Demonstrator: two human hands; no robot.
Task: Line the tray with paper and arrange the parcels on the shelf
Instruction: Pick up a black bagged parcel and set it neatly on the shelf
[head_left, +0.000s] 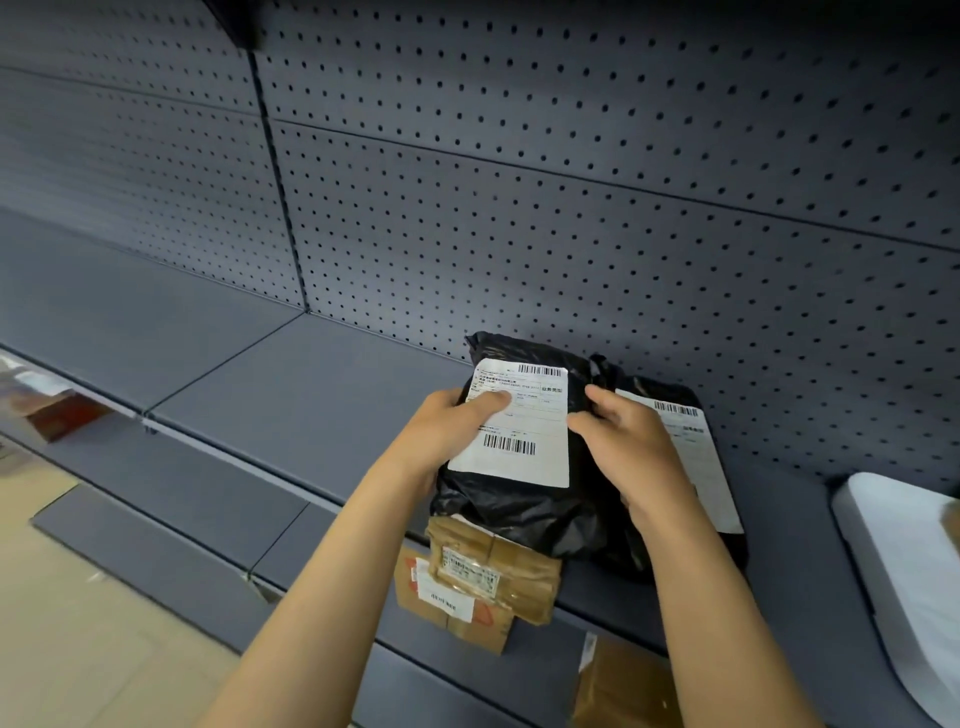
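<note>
Your view is filled by the grey pegboard back panel (571, 182), with the grey shelf (291, 384) running beneath it. At the right edge sits the white tray (893, 551). On the shelf, a black parcel (691, 467) lies flat by the panel. Your left hand (447, 431) and right hand (623, 447) both grip a second black parcel (519, 509), thumbs on its white label (519, 431). Below it, two brown taped parcels (478, 582) overlap at the shelf's front edge.
</note>
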